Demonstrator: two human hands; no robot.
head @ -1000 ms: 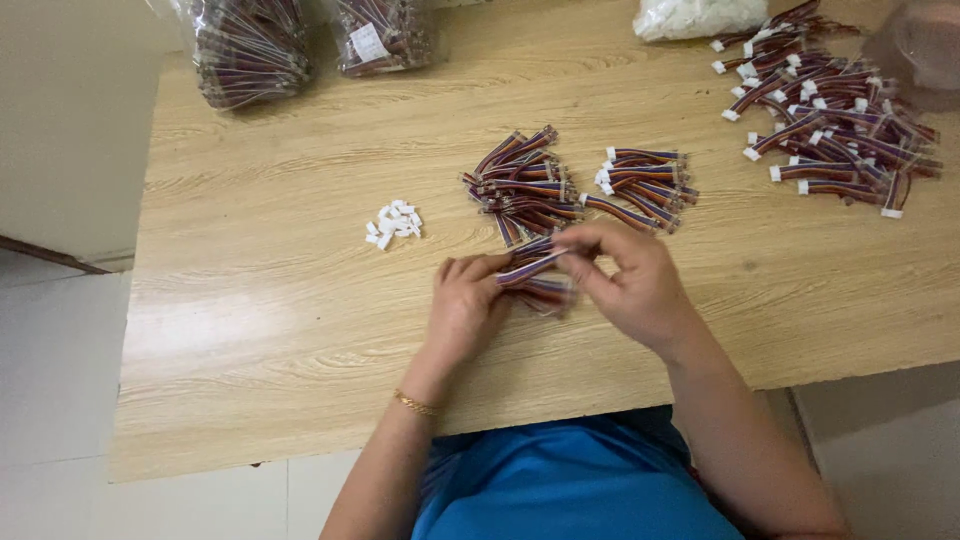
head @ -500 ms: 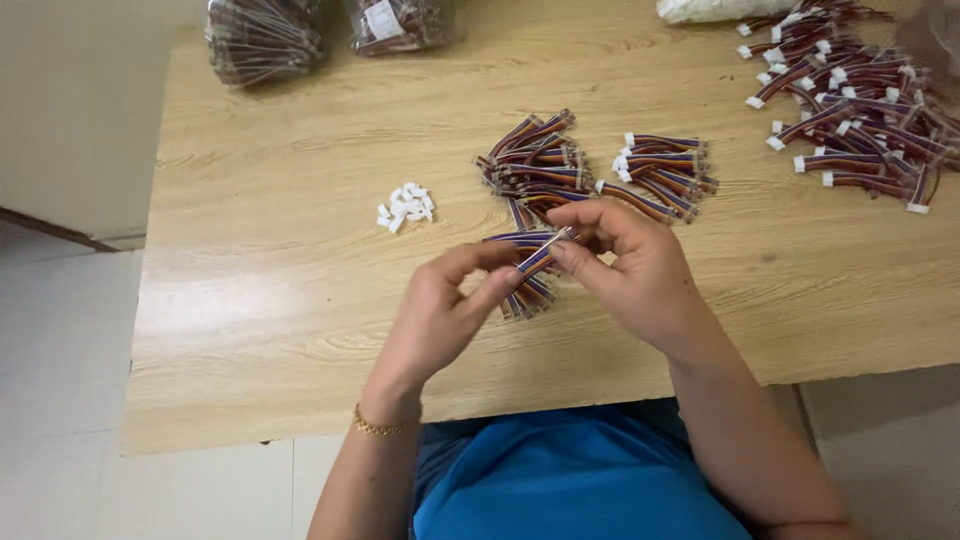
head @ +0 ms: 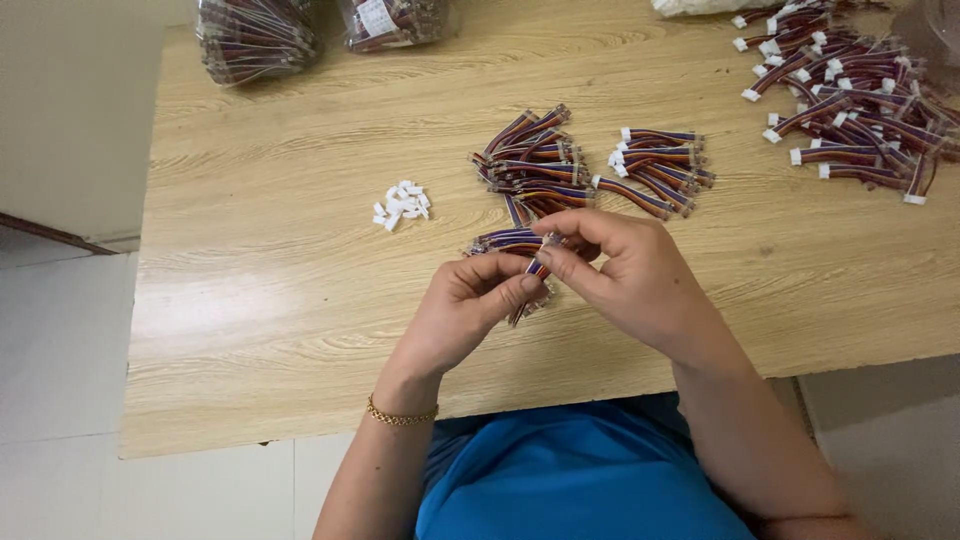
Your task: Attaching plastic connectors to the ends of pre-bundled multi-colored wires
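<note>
Wires (head: 522, 243) sit between both hands, just above the near middle of the table (head: 280, 320). They are short cables in red, blue and orange, gathered in a small bunch. The left hand (head: 470, 305) is curled, thumb and fingertips pinching the bunch from the left. The right hand (head: 625, 280) closes on it from the right, thumb and forefinger pinched at the wire ends; its other fingers are bent over the top. The two hands nearly touch at the fingertips, and loose wire ends stick out below and to the left of them. Whether one wire is being held apart from the rest is too small to tell. A thin gold bracelet (head: 400, 414) circles the left wrist.

Just beyond the hands lie two loose heaps (head: 590, 165) of the same wires, side by side, the right one with white plugs on its ends. Left of them, apart from the hands, is a small cluster of white plugs (head: 401, 204) on bare wood. At the far right a big spread pile (head: 860, 100) of finished wires with white ends reaches to the table edge.

Two clear plastic bags stand at the far left edge: the left bag (head: 255, 40) is packed with bundled wires, and the right bag (head: 395, 22) holds more of the same, with a white label showing. A blue shirt (head: 580, 480) fills the near edge.
</note>
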